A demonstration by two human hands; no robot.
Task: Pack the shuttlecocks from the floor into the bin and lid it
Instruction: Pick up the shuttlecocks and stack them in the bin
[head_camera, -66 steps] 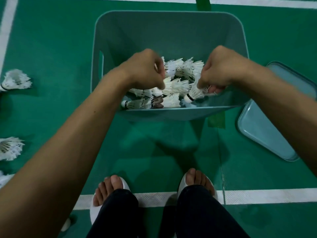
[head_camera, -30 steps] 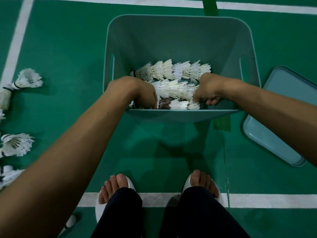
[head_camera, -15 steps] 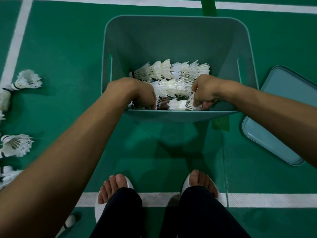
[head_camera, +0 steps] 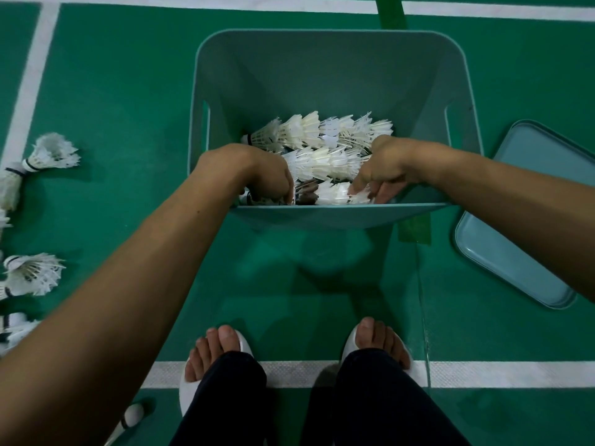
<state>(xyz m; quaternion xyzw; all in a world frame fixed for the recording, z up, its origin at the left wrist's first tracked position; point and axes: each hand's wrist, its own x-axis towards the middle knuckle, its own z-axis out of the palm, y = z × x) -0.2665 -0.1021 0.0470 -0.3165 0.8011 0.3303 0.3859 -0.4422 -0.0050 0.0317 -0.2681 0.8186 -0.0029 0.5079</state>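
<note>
**Seating a row in the bin**

At the bin's (head_camera: 322,217) near wall, the left hand (head_camera: 270,178) curls round the row's (head_camera: 331,193) cork end. The right hand (head_camera: 380,175), fingers loosely spread, touches its feathers. Advised: lay it flat, parallel to the stacks (head_camera: 322,133) behind. The lid (head_camera: 515,252) lies off to the right, and loose shuttlecocks (head_camera: 32,275) lie to the left.

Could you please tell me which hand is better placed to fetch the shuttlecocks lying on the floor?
Probably left. The left hand is nearer the white feather shuttlecocks on the green court floor, left of the grey-blue plastic bin; the right hand would have to cross it.
</note>
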